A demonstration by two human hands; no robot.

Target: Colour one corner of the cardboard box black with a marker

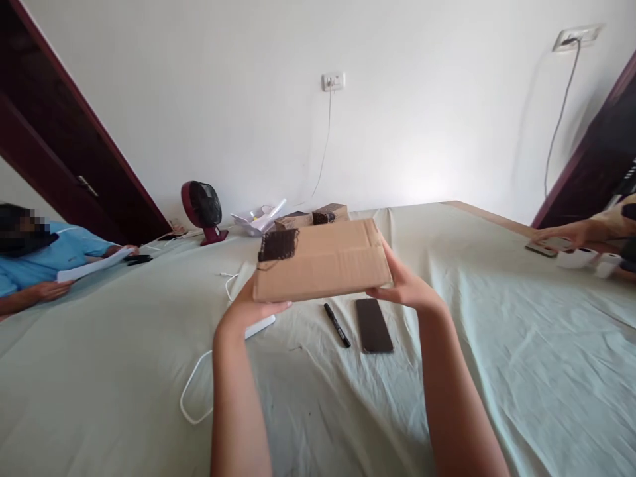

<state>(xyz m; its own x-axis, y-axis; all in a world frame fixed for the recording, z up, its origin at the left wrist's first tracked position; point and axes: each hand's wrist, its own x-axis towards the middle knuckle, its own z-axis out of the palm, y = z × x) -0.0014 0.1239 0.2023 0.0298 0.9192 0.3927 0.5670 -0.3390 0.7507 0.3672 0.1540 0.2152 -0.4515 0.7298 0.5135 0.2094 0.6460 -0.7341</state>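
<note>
Both hands held the flat cardboard box (322,262) just above the middle of the frame, lifted clear of the desk (521,344). The left hand (248,306) cupped its lower left corner from below, and the right hand (405,285) clasped its right end, fingers curled over the edge. The box looked closed, with a seam across its top and a dark patch on the upper left corner. No tape or writing could be made out on it.

Just below it on the cloth lay a black marker (337,324) and a dark phone (373,324), near each other and apart from both hands. A white cable (191,391) looped at lower left.

The most room for moving seemed to lie toward the lower right, where only cloth showed. Along the desk's far edge stood a red fan (203,209) and two small boxes (318,216). A person's blue sleeve (69,248) leaned in at the left edge. Another person's hand (566,233) rested at the right edge near some white rolls (576,257).
</note>
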